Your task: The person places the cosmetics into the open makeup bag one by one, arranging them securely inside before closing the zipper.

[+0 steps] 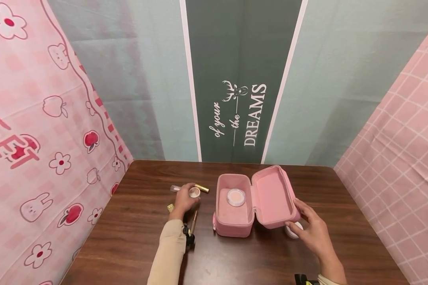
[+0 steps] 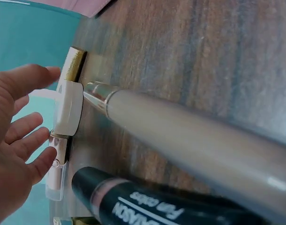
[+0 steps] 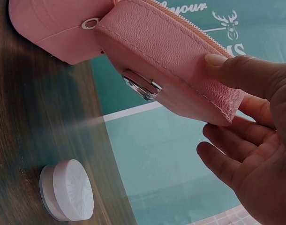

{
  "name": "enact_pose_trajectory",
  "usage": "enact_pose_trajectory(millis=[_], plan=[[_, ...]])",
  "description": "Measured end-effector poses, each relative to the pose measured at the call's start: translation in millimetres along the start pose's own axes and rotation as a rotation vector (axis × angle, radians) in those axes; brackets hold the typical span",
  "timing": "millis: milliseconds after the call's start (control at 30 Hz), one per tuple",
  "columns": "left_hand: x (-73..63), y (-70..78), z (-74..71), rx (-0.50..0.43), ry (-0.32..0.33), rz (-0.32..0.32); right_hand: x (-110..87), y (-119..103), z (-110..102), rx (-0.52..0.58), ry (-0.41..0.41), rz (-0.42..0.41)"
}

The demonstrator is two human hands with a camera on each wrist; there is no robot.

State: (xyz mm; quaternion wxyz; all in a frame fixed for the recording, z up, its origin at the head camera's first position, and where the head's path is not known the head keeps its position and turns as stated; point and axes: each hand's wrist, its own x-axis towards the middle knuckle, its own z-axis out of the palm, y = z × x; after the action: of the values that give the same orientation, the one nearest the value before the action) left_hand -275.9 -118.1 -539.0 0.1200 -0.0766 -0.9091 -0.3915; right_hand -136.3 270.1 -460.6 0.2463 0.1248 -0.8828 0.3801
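A pink zip-up cosmetic case [image 1: 234, 231] stands on the table with its lid [image 1: 274, 198] swung out to the right. Inside it lies a round powder compact [image 1: 236, 197]. My right hand [image 1: 314, 229] grips the lid's outer edge, thumb on one side and fingers on the other; in the right wrist view the thumb [image 3: 218, 60] presses the pink leather near the zip. To the left of the case, my left hand [image 1: 186, 200] reaches to a small round jar [image 1: 194, 192]. Its fingers [image 2: 28, 136] are spread beside the jar's pale side [image 2: 69, 108], not curled round it.
Around the left hand lie a gold tube [image 1: 201, 188], a clear-capped tube [image 1: 175, 189], a small gold item [image 1: 170, 208] and a slim rose-gold tube [image 1: 194, 221]. A black lettered tube [image 2: 133, 201] is close by. A white round jar [image 3: 68, 190] sits below the lid.
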Motion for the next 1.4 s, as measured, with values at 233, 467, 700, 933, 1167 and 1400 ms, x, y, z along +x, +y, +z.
enact_pose_trajectory(millis=[233,467,700,933,1167,1400], plan=[[6.0,1.3,2.4,0.049,-0.028,-0.015,-0.4,0.2,-0.3,0.005,0.006,-0.008],[7.9,1.1,4.2,0.031,-0.033,-0.041,-1.1,1.2,-0.5,0.023,0.006,-0.006],[11.2,1.7,4.3,0.065,-0.086,-0.035,-1.1,2.5,-1.7,0.03,0.002,-0.004],[14.9,0.4,8.0,0.171,-0.105,-0.014,-0.2,2.8,-1.3,0.021,0.001,-0.005],[13.1,1.2,9.9,0.268,-0.073,0.022,0.0,1.4,-0.7,0.021,-0.005,-0.009],[9.3,6.8,3.7,0.178,-0.036,0.049,-0.3,0.1,-0.9,0.018,-0.002,0.001]])
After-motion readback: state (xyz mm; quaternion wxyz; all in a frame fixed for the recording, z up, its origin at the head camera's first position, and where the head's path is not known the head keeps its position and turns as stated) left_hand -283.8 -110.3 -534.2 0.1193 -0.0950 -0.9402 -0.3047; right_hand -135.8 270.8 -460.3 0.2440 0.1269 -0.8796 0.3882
